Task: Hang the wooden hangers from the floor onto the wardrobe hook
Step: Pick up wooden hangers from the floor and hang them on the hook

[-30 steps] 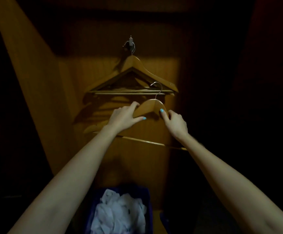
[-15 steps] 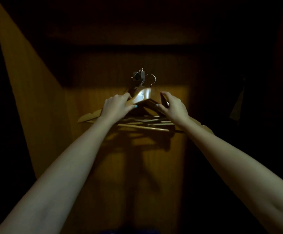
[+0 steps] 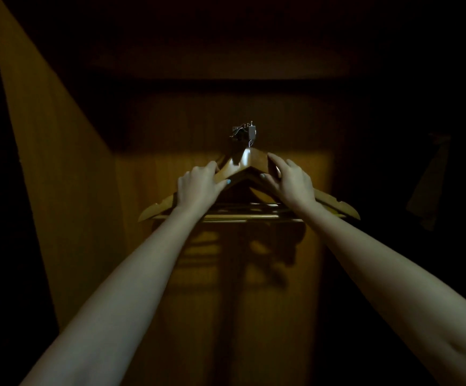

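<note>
A wooden hanger (image 3: 244,164) is held up against the wooden back panel, its wire top at the metal wardrobe hook (image 3: 244,132). My left hand (image 3: 198,183) grips its left shoulder and my right hand (image 3: 290,179) grips its right shoulder. Other wooden hangers (image 3: 334,206) hang close behind it from the same hook, their bars showing below my hands. Whether the held hanger's wire sits over the hook is too dark to tell.
The wardrobe's wooden side wall (image 3: 51,162) slopes along the left. A dark shelf or top panel (image 3: 226,65) runs above the hook. Something dark hangs at the far right (image 3: 429,185). The surroundings are almost black.
Both hands have lifted the hanger from below the hung ones up to the hook. The view has tilted up, so the blue bin of white cloth has left the frame.
</note>
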